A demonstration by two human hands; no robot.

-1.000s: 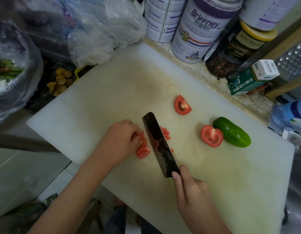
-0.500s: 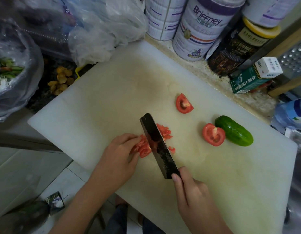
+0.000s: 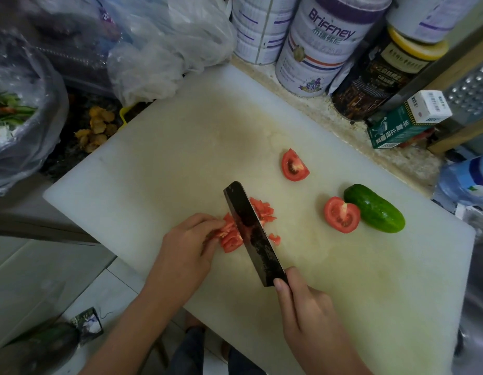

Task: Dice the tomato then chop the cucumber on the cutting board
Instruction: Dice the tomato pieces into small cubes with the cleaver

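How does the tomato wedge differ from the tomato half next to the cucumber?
Shape: the tomato wedge is a pointed, quarter-like piece; the tomato half is rounder and larger. Position: the wedge lies alone, while the half sits right against the cucumber. Shared: both are red, cut face up, and undiced on the cutting board.

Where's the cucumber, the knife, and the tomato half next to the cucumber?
cucumber (image 3: 374,208): head view, middle of its green skin.
knife (image 3: 251,231): head view, middle of the dark blade.
tomato half (image 3: 342,215): head view, its cut face.
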